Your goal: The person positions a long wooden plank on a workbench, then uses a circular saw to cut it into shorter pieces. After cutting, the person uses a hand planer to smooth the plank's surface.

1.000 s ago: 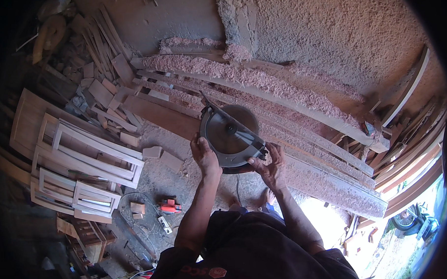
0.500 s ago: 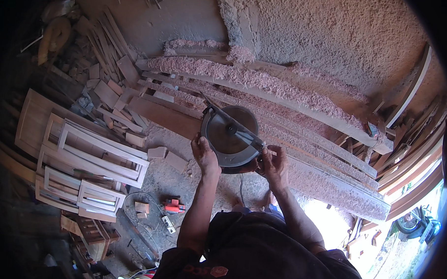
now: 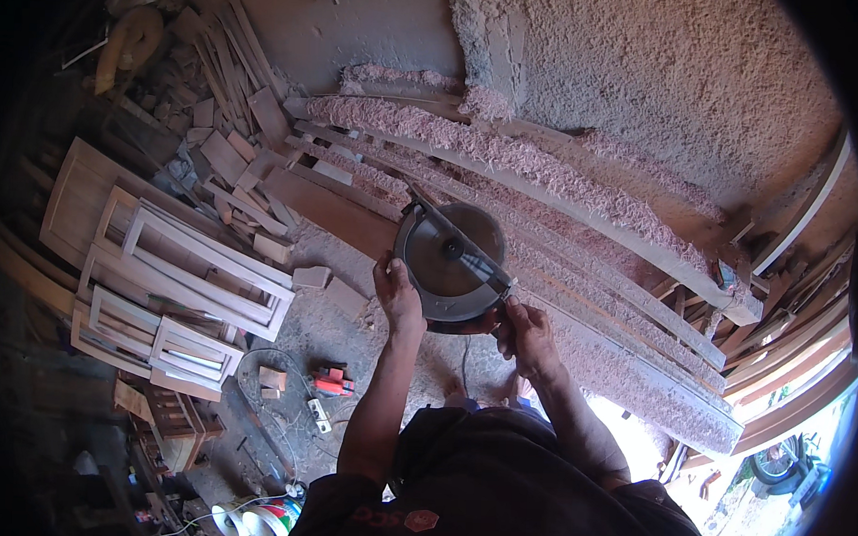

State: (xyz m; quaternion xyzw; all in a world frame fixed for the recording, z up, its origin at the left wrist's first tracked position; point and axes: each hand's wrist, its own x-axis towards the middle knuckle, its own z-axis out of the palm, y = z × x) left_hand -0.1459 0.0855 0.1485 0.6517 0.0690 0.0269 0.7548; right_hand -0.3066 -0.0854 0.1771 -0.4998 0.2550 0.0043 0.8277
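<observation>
A circular saw (image 3: 447, 286) is held up in front of my body, its round metal blade side facing up. A dark straight bar, the edge of its base plate, crosses the disc at a slant. My left hand (image 3: 398, 295) grips the saw's left rim, thumb on top and the other fingers mostly hidden beneath. My right hand (image 3: 530, 340) is closed at the lower right edge of the saw, beside the end of the bar. What its fingers wrap round is largely hidden by the saw and the hand itself.
Long timber beams (image 3: 518, 167) covered in pink shavings run beyond the saw. Pale wooden frames (image 3: 193, 269) lie stacked at left, below a heap of offcuts (image 3: 227, 155). A red power tool (image 3: 332, 382) and a white socket strip (image 3: 319, 415) rest on the floor.
My right hand's fingers have shifted down from the bar's end to the saw's lower edge. My left hand keeps its hold. The whole view has tilted slightly.
</observation>
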